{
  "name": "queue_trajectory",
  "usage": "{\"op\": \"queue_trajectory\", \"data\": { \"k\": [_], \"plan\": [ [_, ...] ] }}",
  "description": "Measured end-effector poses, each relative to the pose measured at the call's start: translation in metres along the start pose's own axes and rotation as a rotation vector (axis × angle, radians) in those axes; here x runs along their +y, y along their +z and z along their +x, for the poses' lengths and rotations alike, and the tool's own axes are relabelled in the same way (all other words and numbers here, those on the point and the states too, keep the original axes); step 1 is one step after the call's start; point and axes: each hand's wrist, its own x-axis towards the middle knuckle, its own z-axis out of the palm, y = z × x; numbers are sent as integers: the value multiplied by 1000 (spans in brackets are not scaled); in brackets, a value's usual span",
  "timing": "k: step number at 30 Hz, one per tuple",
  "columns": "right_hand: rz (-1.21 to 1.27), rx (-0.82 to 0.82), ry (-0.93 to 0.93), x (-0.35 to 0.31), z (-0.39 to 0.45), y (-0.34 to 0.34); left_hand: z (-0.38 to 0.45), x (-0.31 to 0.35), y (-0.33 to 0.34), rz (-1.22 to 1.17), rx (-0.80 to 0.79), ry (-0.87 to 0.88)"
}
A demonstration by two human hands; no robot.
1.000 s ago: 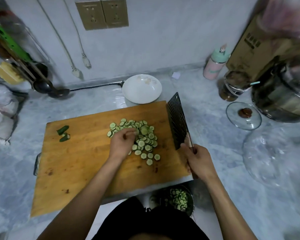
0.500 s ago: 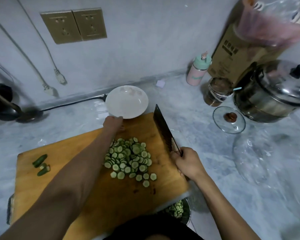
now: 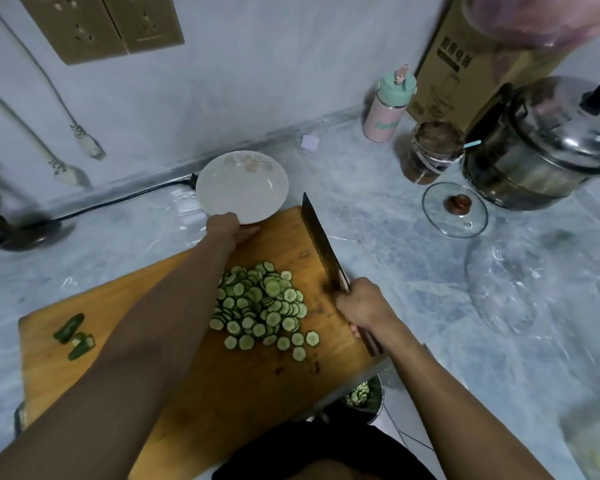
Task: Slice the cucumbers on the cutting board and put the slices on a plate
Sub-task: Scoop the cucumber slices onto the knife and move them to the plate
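Now gripping the near rim of the plate with the left hand, fingers mostly hidden under the rim, thumb side on the board's far edge; right hand clenched round the handle of the cleaver, blade edge-down on the cutting board, pointing toward 12 o'clock; cucumber slices heaped between the two arms, at 9 o'clock of the blade; cut stem ends lying well apart at the board's 9 o'clock edge; plate bare, half on the counter, touching the board's far edge. Likely risks: plate tipping if dragged over the board's lip; loose slices at 6 o'clock of the heap rolling off the near edge toward the metal bowl below; forearm brushing the heap while drawing back.
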Motion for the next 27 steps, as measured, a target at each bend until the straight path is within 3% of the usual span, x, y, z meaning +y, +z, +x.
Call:
{"op": "queue_trajectory", "data": {
  "k": [8,15,22,27],
  "plan": [
    [15,39,-41,5,-3,2,-52,-6,-7,-272,-47,142],
    [11,140,-255,18,-17,17,-151,-65,-56,-411,-72,320],
    [-22,152,-457,16,-44,42,-204,-158,-131,-432,203,309],
    [-44,-21,-587,2,-59,59,-229,-212,-166,-564,440,316]
  ]
}}
